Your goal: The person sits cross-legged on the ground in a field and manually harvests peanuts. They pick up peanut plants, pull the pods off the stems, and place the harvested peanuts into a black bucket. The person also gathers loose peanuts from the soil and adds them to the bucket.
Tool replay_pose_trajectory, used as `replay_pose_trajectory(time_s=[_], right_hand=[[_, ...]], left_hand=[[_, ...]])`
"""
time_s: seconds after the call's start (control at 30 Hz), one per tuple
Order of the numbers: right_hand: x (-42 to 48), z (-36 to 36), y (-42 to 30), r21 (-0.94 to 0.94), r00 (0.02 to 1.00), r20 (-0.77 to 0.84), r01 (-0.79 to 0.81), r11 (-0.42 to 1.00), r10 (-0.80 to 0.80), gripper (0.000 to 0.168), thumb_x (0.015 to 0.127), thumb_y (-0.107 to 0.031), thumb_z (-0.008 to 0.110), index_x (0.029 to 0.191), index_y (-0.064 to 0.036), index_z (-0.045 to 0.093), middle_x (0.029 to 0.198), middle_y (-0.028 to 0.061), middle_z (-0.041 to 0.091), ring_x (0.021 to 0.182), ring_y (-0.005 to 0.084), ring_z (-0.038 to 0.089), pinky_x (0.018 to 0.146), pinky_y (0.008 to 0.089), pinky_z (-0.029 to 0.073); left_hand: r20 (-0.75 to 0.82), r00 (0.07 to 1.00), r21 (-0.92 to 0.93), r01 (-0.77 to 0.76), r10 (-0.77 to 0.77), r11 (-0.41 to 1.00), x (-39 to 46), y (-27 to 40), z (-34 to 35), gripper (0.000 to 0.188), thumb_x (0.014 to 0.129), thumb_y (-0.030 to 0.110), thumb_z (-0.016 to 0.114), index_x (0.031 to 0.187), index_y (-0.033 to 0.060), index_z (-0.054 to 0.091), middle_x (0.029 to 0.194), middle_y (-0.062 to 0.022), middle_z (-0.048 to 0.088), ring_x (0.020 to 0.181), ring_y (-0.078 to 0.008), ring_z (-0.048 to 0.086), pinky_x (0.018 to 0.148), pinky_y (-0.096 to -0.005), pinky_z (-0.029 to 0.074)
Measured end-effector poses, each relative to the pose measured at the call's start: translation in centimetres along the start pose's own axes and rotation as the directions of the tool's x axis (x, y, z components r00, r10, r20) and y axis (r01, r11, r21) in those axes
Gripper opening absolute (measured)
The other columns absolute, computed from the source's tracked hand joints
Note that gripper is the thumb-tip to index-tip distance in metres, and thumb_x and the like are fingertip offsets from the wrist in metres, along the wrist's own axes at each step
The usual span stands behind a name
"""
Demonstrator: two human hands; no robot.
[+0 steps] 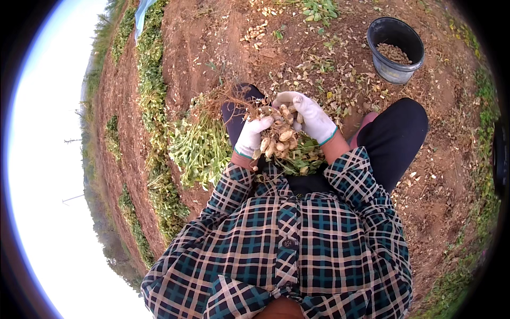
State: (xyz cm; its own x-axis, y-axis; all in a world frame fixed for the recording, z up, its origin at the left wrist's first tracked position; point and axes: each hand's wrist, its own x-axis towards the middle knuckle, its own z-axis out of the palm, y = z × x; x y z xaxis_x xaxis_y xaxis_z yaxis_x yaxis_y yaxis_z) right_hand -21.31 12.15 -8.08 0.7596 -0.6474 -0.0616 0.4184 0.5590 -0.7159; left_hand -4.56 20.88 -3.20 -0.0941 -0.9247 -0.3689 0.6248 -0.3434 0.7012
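In a white glove, my left hand [255,133] is closed around a bunch of peanut plants, its thumb on top. A thick cluster of peanut pods [281,137] hangs beside that hand, over my lap. Thin reddish roots [235,101] spread from the bunch past my left knee. My right hand [310,113], gloved in white too, curls at the upper right side of the cluster, with pods at its fingers; some fingertips are hidden. Green peanut foliage [203,147] lies left of my left hand, and more leaves [305,157] show below the pods.
A black bucket [394,73] with peanuts [392,54] inside stands beyond my right knee. Loose peanut piles [255,32] lie on the reddish soil ahead. Dry leaves [346,89] litter the ground between them. Rows of pulled plants [151,95] run along the left.
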Motion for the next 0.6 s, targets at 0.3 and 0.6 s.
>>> replay_pose_trajectory(time_s=[0.3, 0.6], right_hand=[[-0.4, 0.5, -3.0, -0.722, 0.995, 0.081, 0.098, 0.685, -0.058, 0.039, 0.083, -0.024, 0.068, 0.114, -0.001, 0.059, 0.1, 0.0104, 0.064, 0.093, 0.0172, 0.06, 0.081, 0.0314, 0.048], [-0.7, -2.4, -0.2, -0.976, 0.978, 0.057, 0.096, 0.194, -0.199, 0.029, 0.088, -0.028, 0.059, 0.101, -0.001, 0.057, 0.094, 0.02, 0.06, 0.093, 0.0377, 0.059, 0.078, 0.0427, 0.047]], left_hand=[[-0.102, 0.995, 0.081, -0.004, 0.012, 0.997, 1.7, -1.2, -1.0, 0.048, 0.084, 0.024, 0.062, 0.119, -0.0069, 0.053, 0.102, -0.0187, 0.065, 0.083, -0.0283, 0.067, 0.07, -0.037, 0.058], [-0.196, 0.975, -0.048, 0.096, -0.104, 0.994, 1.1, -2.5, -3.0, 0.026, 0.081, 0.014, 0.065, 0.099, -0.0054, 0.065, 0.092, -0.0113, 0.067, 0.085, -0.0226, 0.064, 0.082, -0.0364, 0.051]])
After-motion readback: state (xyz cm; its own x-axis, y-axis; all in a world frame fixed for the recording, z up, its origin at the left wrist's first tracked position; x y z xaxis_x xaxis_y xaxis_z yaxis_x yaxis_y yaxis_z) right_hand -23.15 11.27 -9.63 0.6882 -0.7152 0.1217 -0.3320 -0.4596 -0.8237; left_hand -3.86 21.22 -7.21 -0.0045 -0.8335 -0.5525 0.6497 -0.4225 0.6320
